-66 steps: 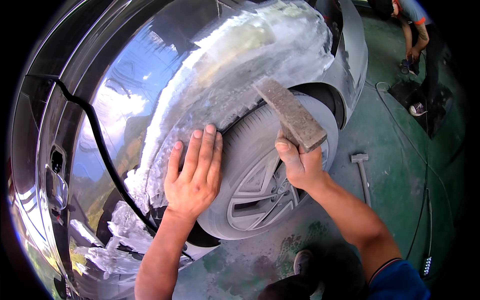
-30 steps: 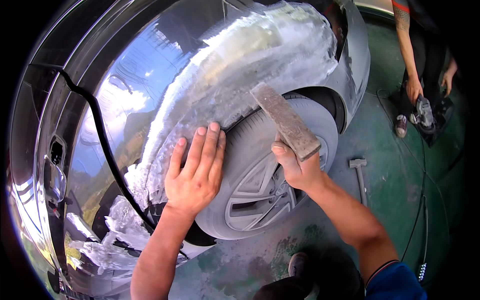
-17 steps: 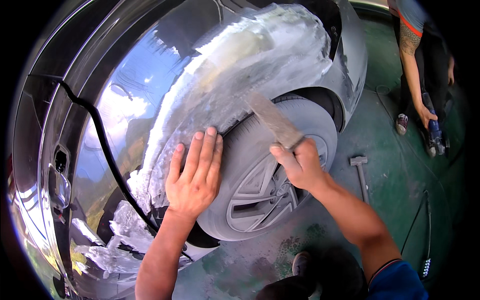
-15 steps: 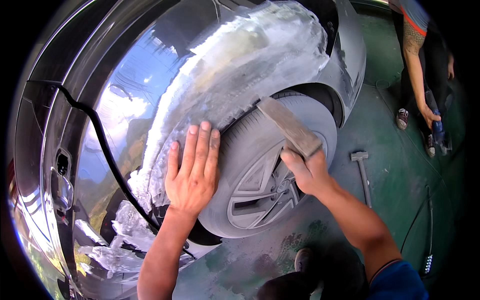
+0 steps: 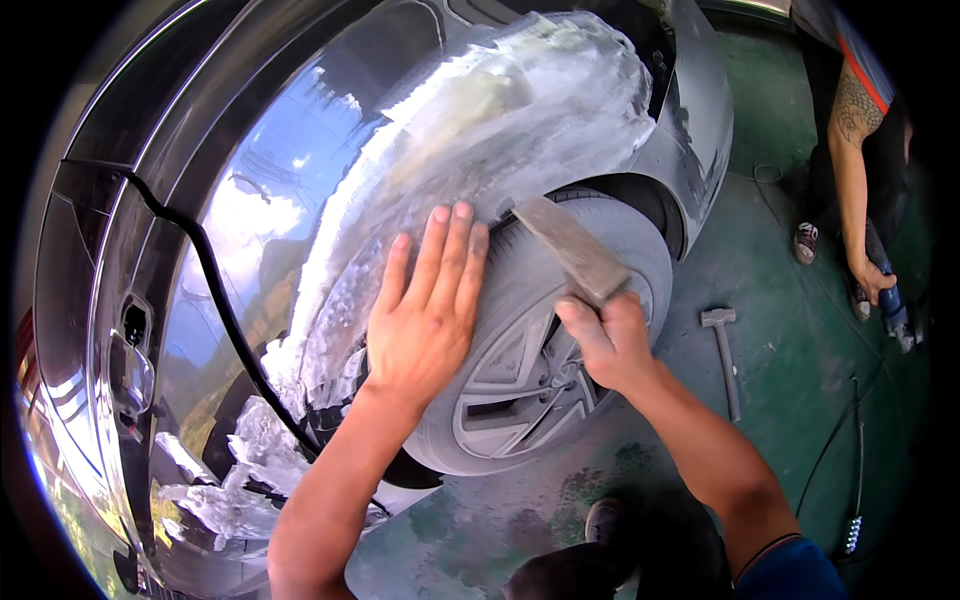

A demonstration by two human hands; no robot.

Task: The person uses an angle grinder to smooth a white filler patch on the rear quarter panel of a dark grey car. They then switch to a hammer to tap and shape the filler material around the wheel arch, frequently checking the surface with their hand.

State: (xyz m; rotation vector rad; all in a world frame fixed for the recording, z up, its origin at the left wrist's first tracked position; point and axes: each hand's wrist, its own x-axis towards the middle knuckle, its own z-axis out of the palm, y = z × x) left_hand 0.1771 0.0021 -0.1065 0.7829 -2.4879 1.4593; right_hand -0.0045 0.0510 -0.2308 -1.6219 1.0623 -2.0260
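Note:
My left hand (image 5: 425, 325) lies flat with outstretched fingers on the car's fender, its fingertips on the whitish sanded filler (image 5: 480, 130) just above the wheel arch. In my right hand (image 5: 612, 345) is a long, dusty sanding block (image 5: 568, 245), gripped at its near end. The block slants across the front of the grey, dust-covered tyre (image 5: 640, 235), its far end by the arch's edge. Below my hands shows the spoked wheel rim (image 5: 500, 375). The filler covers a broad band of the dark, glossy bodywork.
A hammer (image 5: 727, 360) lies on the green floor right of the wheel. Farther right, another person's arm (image 5: 852, 190) reaches down to a blue power tool (image 5: 894, 305). Cables and a thin rod with a coiled end (image 5: 853, 530) lie nearby. The car door (image 5: 190, 290) is at left.
My left hand has slid right and upward along the wheel arch. My right hand and the sanding block have barely shifted. The other person's arm and power tool have moved right and lower.

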